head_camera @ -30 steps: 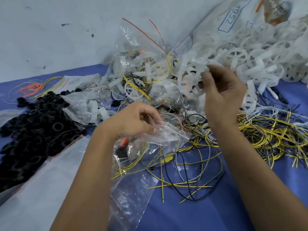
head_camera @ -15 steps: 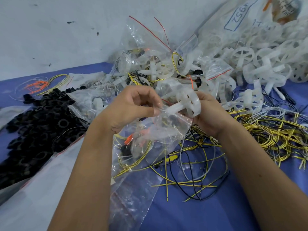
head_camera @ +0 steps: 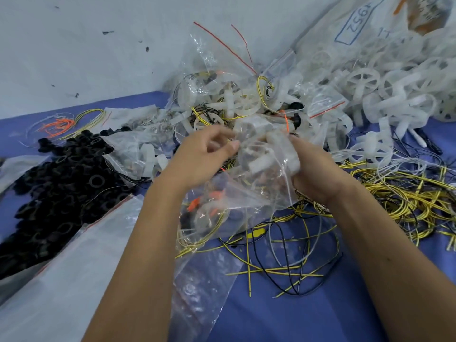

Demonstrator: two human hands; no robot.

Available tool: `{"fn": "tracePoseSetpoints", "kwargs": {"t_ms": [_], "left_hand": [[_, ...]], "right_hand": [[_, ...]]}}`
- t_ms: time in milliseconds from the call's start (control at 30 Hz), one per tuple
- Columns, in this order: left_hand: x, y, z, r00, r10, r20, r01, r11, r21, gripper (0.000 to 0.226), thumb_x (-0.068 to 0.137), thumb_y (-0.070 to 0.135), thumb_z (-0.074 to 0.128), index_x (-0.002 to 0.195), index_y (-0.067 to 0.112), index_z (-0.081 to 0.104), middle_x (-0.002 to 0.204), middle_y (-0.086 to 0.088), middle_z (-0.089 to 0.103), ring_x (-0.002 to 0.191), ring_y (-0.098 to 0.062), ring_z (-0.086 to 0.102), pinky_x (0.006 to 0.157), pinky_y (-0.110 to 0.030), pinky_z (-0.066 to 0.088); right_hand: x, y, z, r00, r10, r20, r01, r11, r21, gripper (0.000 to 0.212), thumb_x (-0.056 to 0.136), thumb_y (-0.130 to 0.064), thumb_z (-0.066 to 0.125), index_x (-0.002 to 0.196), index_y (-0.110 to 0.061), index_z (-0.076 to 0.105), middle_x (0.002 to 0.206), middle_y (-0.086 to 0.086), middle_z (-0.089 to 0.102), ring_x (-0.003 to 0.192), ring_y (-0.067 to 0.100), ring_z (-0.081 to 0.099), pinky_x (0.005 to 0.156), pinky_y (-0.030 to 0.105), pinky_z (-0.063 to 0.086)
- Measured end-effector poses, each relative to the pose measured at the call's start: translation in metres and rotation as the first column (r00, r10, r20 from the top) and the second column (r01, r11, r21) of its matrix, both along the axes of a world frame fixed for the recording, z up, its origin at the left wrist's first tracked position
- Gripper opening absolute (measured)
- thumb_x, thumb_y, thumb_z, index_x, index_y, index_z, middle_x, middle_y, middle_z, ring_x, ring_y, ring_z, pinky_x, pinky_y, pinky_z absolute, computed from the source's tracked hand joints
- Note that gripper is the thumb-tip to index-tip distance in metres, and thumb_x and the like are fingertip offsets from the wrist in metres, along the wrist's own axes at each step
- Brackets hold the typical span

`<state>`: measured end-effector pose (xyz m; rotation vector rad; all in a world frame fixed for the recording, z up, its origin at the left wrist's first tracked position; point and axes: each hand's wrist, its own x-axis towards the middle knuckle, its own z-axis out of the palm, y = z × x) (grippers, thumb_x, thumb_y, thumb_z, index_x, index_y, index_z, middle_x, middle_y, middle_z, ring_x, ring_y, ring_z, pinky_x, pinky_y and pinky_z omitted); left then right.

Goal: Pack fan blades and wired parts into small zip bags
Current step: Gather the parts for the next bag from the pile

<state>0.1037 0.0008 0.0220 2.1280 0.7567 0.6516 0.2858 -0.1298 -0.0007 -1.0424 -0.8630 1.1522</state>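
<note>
A small-parts packing workbench: heaped white fan blades (head_camera: 370, 95), black rings (head_camera: 61, 181), loose wires (head_camera: 407, 193).

A pale grey-white painted wall (head_camera: 98, 50) fills the upper left of the view, its surface marked by small dark chips and scuffs. It meets the far edge of a flat work table covered in blue-violet cloth (head_camera: 283, 314). The cloth shows bare along the near edge and at the far left corner. Lighting is even and diffuse, with soft shadows.
</note>
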Motion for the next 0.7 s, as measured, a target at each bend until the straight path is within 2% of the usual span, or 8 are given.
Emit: {"fn": "tracePoseSetpoints", "kwargs": {"t_ms": [100, 133, 200, 300, 400, 500, 600, 700], "left_hand": [[-0.005, 0.005, -0.017, 0.973, -0.077, -0.218, 0.055, 0.993, -0.108, 0.019, 0.1, 0.042, 0.061, 0.106, 0.027, 0.072, 0.088, 0.006, 0.071, 0.071, -0.001, 0.065, 0.067, -0.024, 0.052], [-0.006, 0.005, -0.02, 0.964, -0.114, -0.242, 0.083, 0.987, -0.136, 0.015, 0.098, 0.037, 0.065, 0.101, 0.026, 0.073, 0.082, 0.003, 0.072, 0.066, -0.003, 0.065, 0.062, -0.025, 0.052], [-0.007, 0.006, -0.02, 0.934, -0.183, -0.308, 0.166, 0.983, -0.081, 0.004, 0.094, 0.024, 0.074, 0.091, 0.021, 0.075, 0.075, 0.003, 0.072, 0.062, -0.008, 0.065, 0.056, -0.024, 0.051], [-0.007, 0.006, -0.018, 0.922, -0.179, -0.343, 0.18, 0.983, -0.029, 0.003, 0.091, 0.014, 0.076, 0.089, 0.016, 0.077, 0.078, 0.002, 0.075, 0.066, -0.012, 0.07, 0.058, -0.026, 0.056], [-0.01, 0.007, -0.018, 0.934, -0.15, -0.323, 0.13, 0.988, -0.081, 0.005, 0.095, 0.01, 0.071, 0.093, 0.012, 0.075, 0.086, -0.006, 0.077, 0.075, -0.021, 0.072, 0.069, -0.032, 0.059], [-0.013, 0.011, -0.015, 0.952, -0.135, -0.276, 0.117, 0.99, -0.081, 0.01, 0.097, 0.011, 0.068, 0.087, 0.011, 0.07, 0.069, 0.006, 0.068, 0.06, -0.008, 0.06, 0.06, -0.024, 0.052], [-0.015, 0.015, -0.013, 0.975, -0.086, -0.205, 0.083, 0.996, -0.021, 0.016, 0.097, 0.008, 0.067, 0.084, 0.018, 0.068, 0.067, 0.011, 0.064, 0.057, -0.001, 0.057, 0.057, -0.014, 0.045], [-0.017, 0.017, -0.014, 0.988, -0.085, -0.129, 0.078, 0.995, -0.058, 0.023, 0.097, 0.006, 0.068, 0.08, 0.022, 0.068, 0.069, 0.008, 0.063, 0.057, 0.0, 0.057, 0.055, -0.013, 0.045]], "right_hand": [[-0.004, -0.003, -0.002, 0.976, 0.135, 0.171, -0.127, 0.99, -0.052, 0.04, 0.095, -0.05, 0.055, 0.097, -0.016, 0.076, 0.084, -0.003, 0.074, 0.068, 0.013, 0.067, 0.054, 0.021, 0.054], [-0.004, -0.004, -0.004, 0.943, 0.195, 0.27, -0.183, 0.981, -0.069, 0.038, 0.092, -0.047, 0.061, 0.093, -0.012, 0.075, 0.079, -0.002, 0.07, 0.063, 0.014, 0.063, 0.052, 0.021, 0.051], [-0.004, -0.004, -0.007, 0.869, 0.296, 0.396, -0.277, 0.955, -0.106, 0.038, 0.094, -0.037, 0.065, 0.101, 0.001, 0.071, 0.087, 0.007, 0.071, 0.074, 0.018, 0.066, 0.063, 0.023, 0.054], [-0.006, -0.003, -0.009, 0.927, 0.3, 0.226, -0.278, 0.952, -0.126, 0.042, 0.096, -0.028, 0.061, 0.123, 0.002, 0.067, 0.115, 0.021, 0.071, 0.099, 0.027, 0.07, 0.081, 0.034, 0.06], [-0.009, -0.001, -0.008, 0.968, 0.249, -0.008, -0.249, 0.966, -0.063, 0.031, 0.095, -0.027, 0.06, 0.118, -0.01, 0.074, 0.118, 0.015, 0.073, 0.102, 0.028, 0.072, 0.08, 0.043, 0.061], [-0.008, -0.004, -0.006, 0.943, 0.281, -0.176, -0.281, 0.959, 0.024, 0.035, 0.099, -0.027, 0.053, 0.124, -0.006, 0.068, 0.124, 0.019, 0.069, 0.108, 0.034, 0.07, 0.082, 0.051, 0.06], [-0.005, -0.007, -0.002, 0.895, 0.33, -0.3, -0.316, 0.944, 0.095, 0.039, 0.099, -0.032, 0.05, 0.12, -0.009, 0.074, 0.125, 0.016, 0.07, 0.112, 0.03, 0.071, 0.085, 0.046, 0.06], [-0.004, -0.008, -0.002, 0.879, 0.286, -0.381, -0.279, 0.957, 0.076, 0.042, 0.107, -0.028, 0.04, 0.106, -0.016, 0.08, 0.112, 0.005, 0.076, 0.101, 0.017, 0.075, 0.08, 0.032, 0.062]]}}
